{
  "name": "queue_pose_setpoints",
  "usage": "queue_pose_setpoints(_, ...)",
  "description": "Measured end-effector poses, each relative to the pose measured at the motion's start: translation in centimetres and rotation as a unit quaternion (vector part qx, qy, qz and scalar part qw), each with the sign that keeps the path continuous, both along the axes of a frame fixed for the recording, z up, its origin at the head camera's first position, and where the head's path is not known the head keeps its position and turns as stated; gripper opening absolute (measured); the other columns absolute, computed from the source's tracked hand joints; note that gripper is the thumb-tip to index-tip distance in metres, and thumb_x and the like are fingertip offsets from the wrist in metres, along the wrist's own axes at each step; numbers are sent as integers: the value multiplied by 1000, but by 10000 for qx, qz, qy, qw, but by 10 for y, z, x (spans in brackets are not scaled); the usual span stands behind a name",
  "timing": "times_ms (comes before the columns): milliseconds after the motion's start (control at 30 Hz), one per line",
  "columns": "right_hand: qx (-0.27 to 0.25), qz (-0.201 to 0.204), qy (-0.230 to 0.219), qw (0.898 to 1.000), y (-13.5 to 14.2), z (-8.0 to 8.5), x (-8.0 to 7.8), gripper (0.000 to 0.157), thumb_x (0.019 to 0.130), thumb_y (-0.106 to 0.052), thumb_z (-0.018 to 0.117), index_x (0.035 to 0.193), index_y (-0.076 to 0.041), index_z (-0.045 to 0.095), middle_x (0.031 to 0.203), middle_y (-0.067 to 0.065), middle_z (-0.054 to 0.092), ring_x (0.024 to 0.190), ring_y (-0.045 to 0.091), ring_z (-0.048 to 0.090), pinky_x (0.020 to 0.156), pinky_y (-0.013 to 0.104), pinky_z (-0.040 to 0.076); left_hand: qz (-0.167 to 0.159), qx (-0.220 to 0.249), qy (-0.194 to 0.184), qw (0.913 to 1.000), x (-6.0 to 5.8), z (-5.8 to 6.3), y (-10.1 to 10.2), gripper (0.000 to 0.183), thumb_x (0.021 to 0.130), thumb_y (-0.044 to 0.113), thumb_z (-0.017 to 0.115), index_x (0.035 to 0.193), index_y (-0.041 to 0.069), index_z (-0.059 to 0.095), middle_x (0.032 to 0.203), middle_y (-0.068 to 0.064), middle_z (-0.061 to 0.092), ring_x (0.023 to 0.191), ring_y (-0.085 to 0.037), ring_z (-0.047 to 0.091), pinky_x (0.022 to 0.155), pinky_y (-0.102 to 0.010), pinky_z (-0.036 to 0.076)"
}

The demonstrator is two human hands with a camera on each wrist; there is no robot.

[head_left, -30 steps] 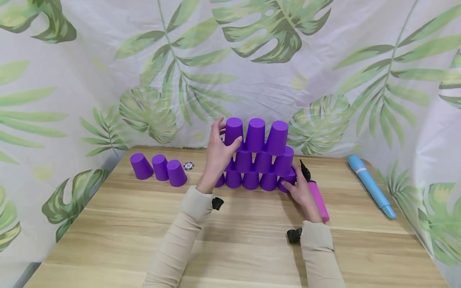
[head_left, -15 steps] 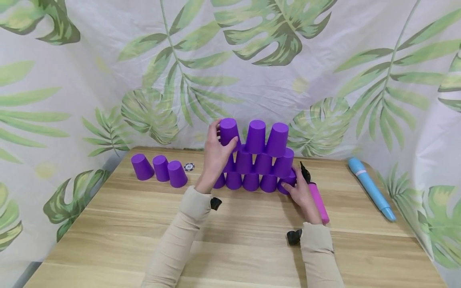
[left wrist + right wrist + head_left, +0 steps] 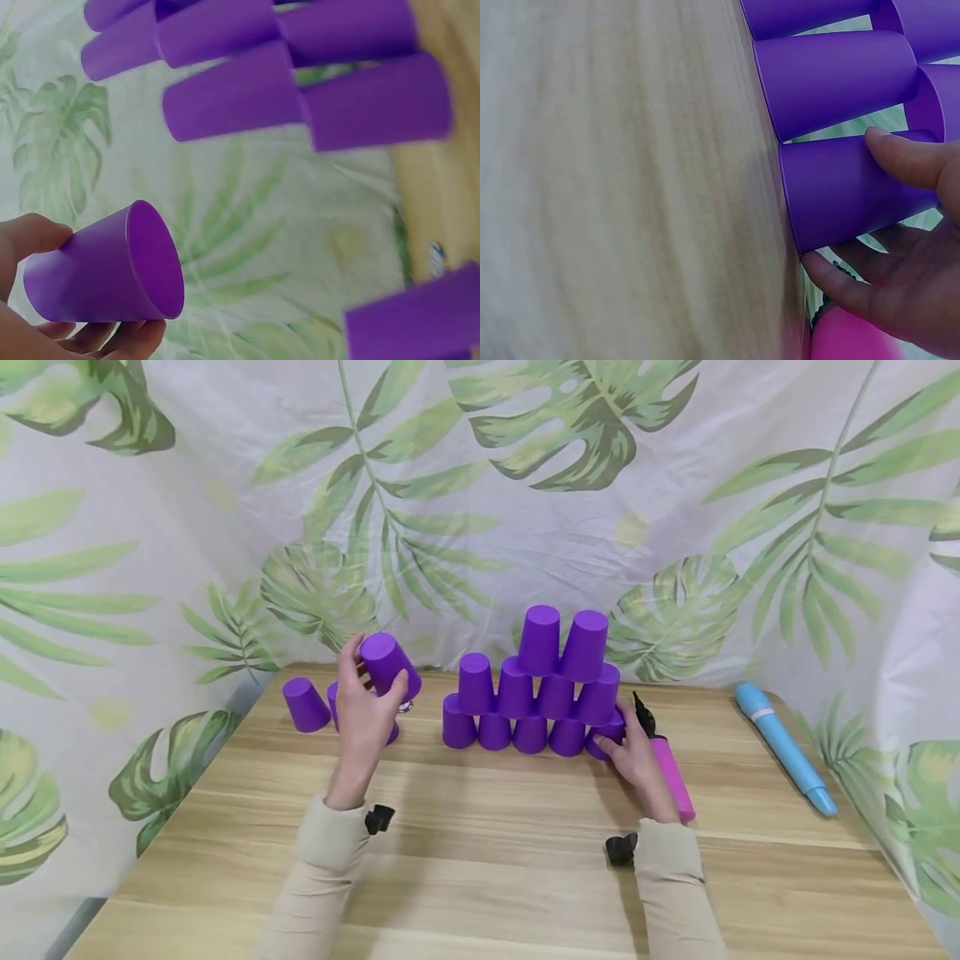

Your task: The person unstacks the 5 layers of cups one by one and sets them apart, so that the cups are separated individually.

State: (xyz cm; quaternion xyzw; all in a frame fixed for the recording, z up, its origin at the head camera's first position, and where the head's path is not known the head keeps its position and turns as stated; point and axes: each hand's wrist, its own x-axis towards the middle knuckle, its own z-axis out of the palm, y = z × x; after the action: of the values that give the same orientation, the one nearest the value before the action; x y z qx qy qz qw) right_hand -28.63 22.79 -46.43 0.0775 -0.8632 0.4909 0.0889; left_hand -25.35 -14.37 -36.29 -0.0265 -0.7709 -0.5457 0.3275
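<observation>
My left hand (image 3: 363,718) holds an upside-down, tilted purple cup (image 3: 390,664) in the air, left of the stack. In the left wrist view, the thumb is on one side of this cup (image 3: 90,270) and the fingers are on the other. A tiered stack of upside-down purple cups (image 3: 530,732) stands on the table, two cups on its top row. At its lower right end my right hand (image 3: 637,764) grips the bottom corner cup (image 3: 604,737). The right wrist view shows thumb and fingers around that cup (image 3: 847,191).
More purple cups (image 3: 306,706) stand at the left, partly hidden by my left hand. A poker chip (image 3: 406,707) is half hidden behind the held cup. A pink cylinder with a black nozzle (image 3: 671,777) lies beside my right hand. A blue tube (image 3: 783,747) lies farther right.
My left hand has taken the left cup off the stack's top row and carried it left and down. My right hand has stayed on the bottom corner cup.
</observation>
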Motion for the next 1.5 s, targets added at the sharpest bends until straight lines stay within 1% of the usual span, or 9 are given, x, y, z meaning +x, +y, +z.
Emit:
queue_pose_setpoints(133,-5,37,26,10000,0,-1,0,71,88,4,61,148,-2,24,136,33,42,123,48,44,102,58,35,40,-253,-219,9994,5,-18,-15,69,83,6,70,142,5,36,130,-20,50,113,-36,53,95,-48,46)
queue_pose_setpoints(267,-52,56,-6,10000,0,-2,0,71,88,4,61,148,-1,24,137,33,41,124,47,43,104,57,34,263,-354,-434,9981,5,-34,-36,66,81,5,71,138,4,37,128,-21,51,112,-37,54,95,-50,46)
queue_pose_setpoints(500,59,19,39,10000,1,0,0,71,88,3,63,148,-1,25,135,33,43,121,48,45,102,58,35,784,-234,-783,9936,10,-46,-79,66,81,2,68,136,0,33,126,-26,52,112,-40,54,96,-51,44)
queue_pose_setpoints(667,67,53,37,10000,2,2,2,72,89,2,63,149,-3,24,137,33,41,122,49,44,103,59,34,1181,-434,-1455,9813,12,-56,-114,69,80,2,67,137,-3,28,128,-31,48,114,-45,51,97,-54,42)
queue_pose_setpoints(833,66,62,-6,10000,4,3,2,72,89,2,62,149,-2,23,139,32,39,124,50,42,104,59,33,1186,-645,-2230,9654,8,-72,-142,72,81,1,66,138,-6,24,130,-38,44,118,-50,46,100,-57,37)
queue_pose_setpoints(933,95,82,-55,9999,3,3,2,71,90,1,62,149,-2,23,138,32,40,125,49,42,105,58,32,1215,-739,-2455,9589,5,-80,-151,71,81,1,67,138,-7,26,131,-38,44,119,-51,45,101,-57,35)
queue_pose_setpoints(1067,44,84,-104,9999,1,2,3,71,90,2,62,149,-2,23,138,33,41,126,48,41,106,57,31,1214,-754,-2520,9571,1,-88,-156,68,81,1,68,137,-8,30,132,-36,44,121,-50,44,104,-57,33)
queue_pose_setpoints(1200,7,81,-85,9999,0,1,3,71,89,2,62,148,-2,23,137,33,41,125,48,42,105,57,32,1187,-607,-2496,9591,-4,-93,-158,65,82,-1,65,136,-10,30,132,-36,44,122,-48,43,106,-55,32)
queue_pose_setpoints(1500,127,29,66,9999,0,1,2,71,88,2,64,147,-1,25,134,33,43,121,49,45,102,59,34,1247,-543,-2216,9656,-13,-91,-153,70,83,-2,60,143,-9,24,134,-37,40,125,-48,40,109,-53,29)
